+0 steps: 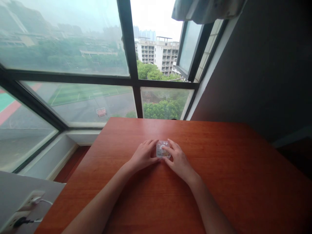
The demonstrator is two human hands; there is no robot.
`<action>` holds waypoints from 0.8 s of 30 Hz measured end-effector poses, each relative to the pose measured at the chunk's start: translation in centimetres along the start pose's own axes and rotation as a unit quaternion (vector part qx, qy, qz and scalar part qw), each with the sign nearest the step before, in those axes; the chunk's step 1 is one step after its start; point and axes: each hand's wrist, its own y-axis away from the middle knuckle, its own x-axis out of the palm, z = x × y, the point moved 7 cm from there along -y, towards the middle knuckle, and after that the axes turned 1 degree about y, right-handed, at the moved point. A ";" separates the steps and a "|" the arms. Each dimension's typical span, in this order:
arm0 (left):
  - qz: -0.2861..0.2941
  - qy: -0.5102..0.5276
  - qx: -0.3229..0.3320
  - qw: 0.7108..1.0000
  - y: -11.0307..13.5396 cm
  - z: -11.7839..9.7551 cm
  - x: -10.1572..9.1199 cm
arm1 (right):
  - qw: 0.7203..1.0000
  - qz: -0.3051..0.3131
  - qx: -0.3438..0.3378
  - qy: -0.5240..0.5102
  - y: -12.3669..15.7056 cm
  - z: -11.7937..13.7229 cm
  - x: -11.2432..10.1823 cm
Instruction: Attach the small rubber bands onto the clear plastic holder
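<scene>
A small clear plastic box [160, 150] with rounded corners lies on the reddish-brown wooden table [156, 195]. Through its lid I see small pieces in separate compartments, some pale, some yellowish; they are too small to name. My left hand [145, 152] grips the box's left side, thumb at the near edge and fingers at the far edge. On the other side, my right hand [177, 156] holds the right edge between thumb and fingers, with one finger lying across the top. The box's right side is partly hidden by that hand.
Beyond the table's far edge stand dark-framed windows [135, 79], one pane [191, 45] swung outward. A dark wall [243, 74] rises at the right. Wall sockets [31, 201] with plugged-in cables sit low at the left, beside the table.
</scene>
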 end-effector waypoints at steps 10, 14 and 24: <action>0.033 0.029 0.011 0.999 0.1 -0.4 -0.4 | 0.999 0.034 -0.013 -0.017 0.1 0.5 -0.5; 0.042 0.033 0.015 0.998 0.2 -0.7 -0.5 | 0.998 0.050 -0.035 -0.014 0.1 1.0 -0.6; 0.049 0.016 0.004 0.999 0.2 -0.9 -0.2 | 0.997 0.054 -0.061 0.004 0.1 1.7 -1.1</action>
